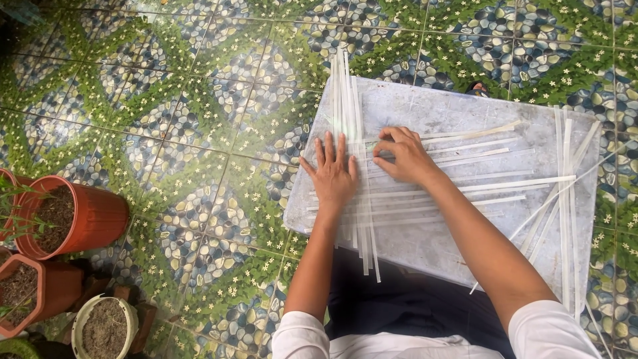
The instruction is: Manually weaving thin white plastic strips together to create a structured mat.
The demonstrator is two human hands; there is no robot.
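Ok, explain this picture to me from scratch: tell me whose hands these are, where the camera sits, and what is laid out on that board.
There is no machine here. The one picture comes from a camera worn on a person's head, looking down at their own two bare hands. A flat pale grey board lies on a green pebble-patterned tiled floor. On it lie crossing long thin white strips, with a loose bundle of similar strips to the right. The left hand presses flat on the crossing strips; the right hand pinches one strip. Orange plastic plant pots stand at the left.
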